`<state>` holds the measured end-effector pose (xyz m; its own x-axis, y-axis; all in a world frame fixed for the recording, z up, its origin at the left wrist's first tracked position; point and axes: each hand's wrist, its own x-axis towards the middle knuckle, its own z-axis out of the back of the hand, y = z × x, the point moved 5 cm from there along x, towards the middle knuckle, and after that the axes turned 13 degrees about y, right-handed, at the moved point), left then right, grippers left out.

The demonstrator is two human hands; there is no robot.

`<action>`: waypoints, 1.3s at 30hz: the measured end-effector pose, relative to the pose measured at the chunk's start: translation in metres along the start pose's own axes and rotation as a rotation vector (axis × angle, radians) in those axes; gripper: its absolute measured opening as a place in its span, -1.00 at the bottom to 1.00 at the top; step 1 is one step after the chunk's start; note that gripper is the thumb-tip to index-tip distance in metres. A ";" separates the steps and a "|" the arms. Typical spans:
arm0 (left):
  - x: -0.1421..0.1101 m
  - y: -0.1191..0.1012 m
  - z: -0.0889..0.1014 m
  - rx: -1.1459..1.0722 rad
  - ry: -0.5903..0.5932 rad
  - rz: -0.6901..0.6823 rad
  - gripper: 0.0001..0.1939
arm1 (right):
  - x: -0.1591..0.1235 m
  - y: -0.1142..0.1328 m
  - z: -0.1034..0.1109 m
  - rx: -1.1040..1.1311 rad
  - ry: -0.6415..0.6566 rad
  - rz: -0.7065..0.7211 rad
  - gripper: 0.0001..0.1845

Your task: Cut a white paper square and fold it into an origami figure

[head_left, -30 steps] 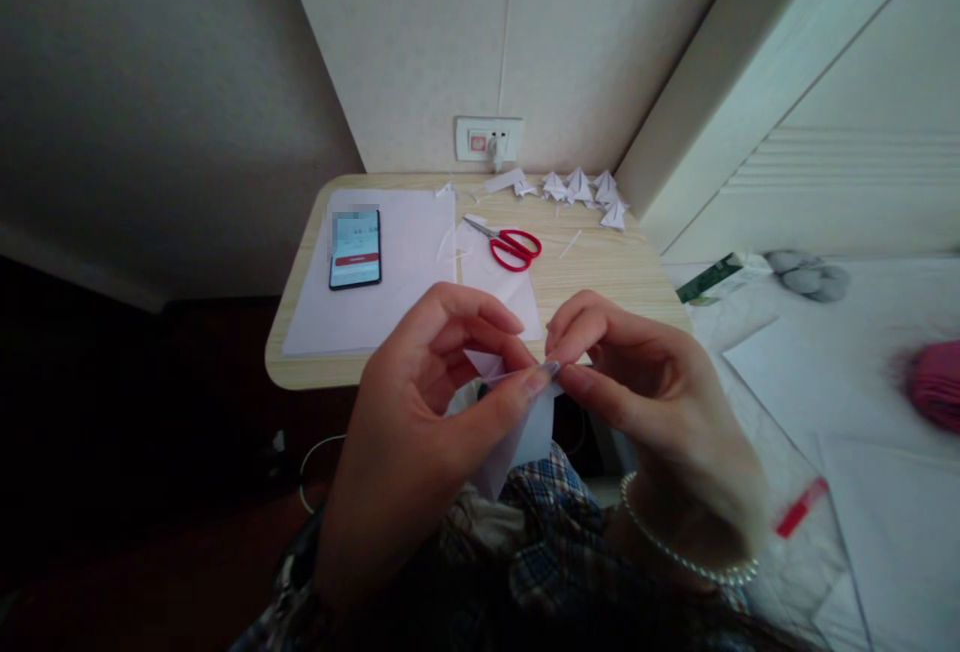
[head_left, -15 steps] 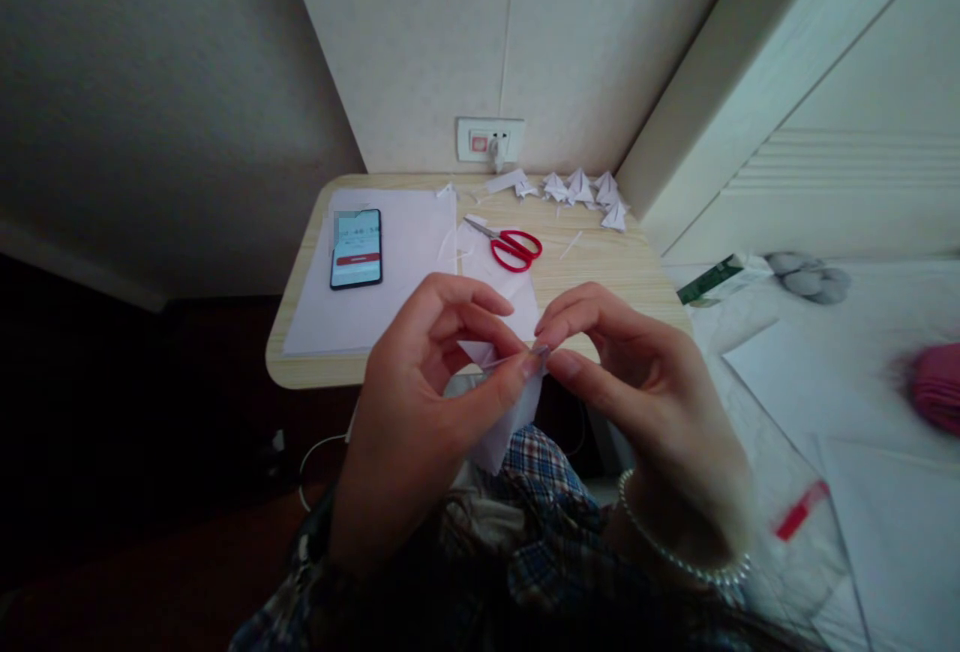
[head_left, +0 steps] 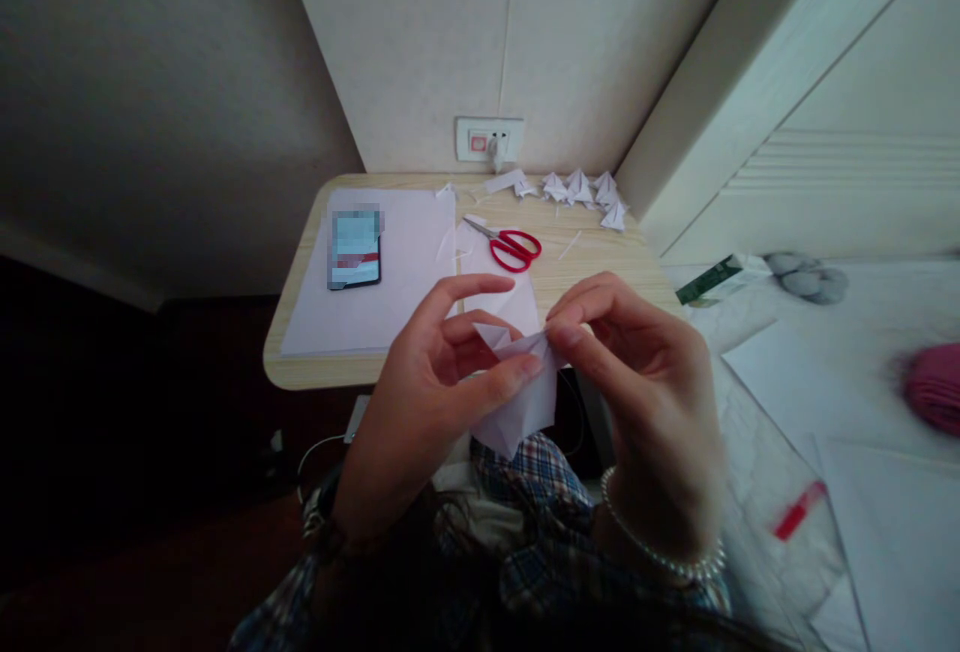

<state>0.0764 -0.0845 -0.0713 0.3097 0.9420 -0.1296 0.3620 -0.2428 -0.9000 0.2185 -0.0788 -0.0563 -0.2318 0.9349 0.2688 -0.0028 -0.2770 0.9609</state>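
My left hand (head_left: 435, 392) and my right hand (head_left: 637, 372) meet in front of me, both pinching a small folded piece of white paper (head_left: 519, 402). The left thumb presses on its upper edge, with the fingers curled behind it. The right thumb and forefinger grip the paper's right corner. The paper hangs down between the hands, above my plaid-clad lap. A bead bracelet (head_left: 660, 552) circles my right wrist.
Beyond my hands stands a small wooden table (head_left: 600, 267) with white sheets (head_left: 409, 262), a phone (head_left: 355, 248), red-handled scissors (head_left: 510, 246) and several folded paper figures (head_left: 585, 190) by the wall. A wall socket (head_left: 489, 139) is behind it. More white sheets (head_left: 825, 362), a green box (head_left: 720, 277) and pink yarn (head_left: 934, 387) lie at the right.
Both hands rose slightly toward the table with the paper. The paper has turned, showing a wider flat face, and the left fingers have spread a little.
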 end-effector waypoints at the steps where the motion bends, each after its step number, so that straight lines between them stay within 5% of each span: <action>1: -0.001 -0.001 -0.001 0.015 -0.010 0.014 -0.51 | 0.000 0.000 0.000 0.000 -0.003 0.000 -0.87; 14: -0.001 -0.003 -0.003 0.108 0.019 -0.012 -0.58 | -0.002 0.002 -0.004 -0.022 0.000 -0.009 -0.86; 33: -0.006 -0.007 -0.002 0.193 -0.093 -0.153 -0.55 | -0.004 0.002 -0.006 -0.008 -0.102 0.007 -0.87; 39: -0.007 -0.007 -0.001 0.205 -0.130 -0.127 -0.61 | 0.000 0.000 -0.003 -0.010 -0.017 -0.006 -0.90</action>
<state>0.0726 -0.0897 -0.0636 0.1533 0.9869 -0.0508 0.2011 -0.0815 -0.9762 0.2159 -0.0798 -0.0568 -0.2155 0.9400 0.2646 -0.0137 -0.2738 0.9617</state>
